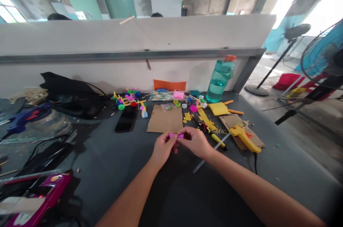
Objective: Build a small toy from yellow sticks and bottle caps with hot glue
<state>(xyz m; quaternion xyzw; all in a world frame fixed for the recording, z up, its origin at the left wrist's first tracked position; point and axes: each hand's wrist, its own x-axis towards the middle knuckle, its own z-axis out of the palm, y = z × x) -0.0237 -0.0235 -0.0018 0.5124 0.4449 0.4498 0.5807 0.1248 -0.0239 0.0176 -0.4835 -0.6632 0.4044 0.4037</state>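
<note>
Both hands meet over the dark table, just below a piece of brown cardboard (166, 119). A small bright pink piece (180, 136) is pinched between them. My left hand (163, 148) closes its thumb and fingers on the left end of the piece. On the right end, my right hand (195, 142) holds with thumb and forefinger. The fingers cover most of the piece, so its full shape is hidden. A small clear item with a green bead (168, 107) lies on the cardboard's far edge.
A black phone (125, 119) and colourful small assemblies (130, 98) lie left of the cardboard. To the right are a yellow glue gun (245, 137), yellow scraps (206, 119) and a teal bottle (218, 82). A magenta device (40, 198) sits near left.
</note>
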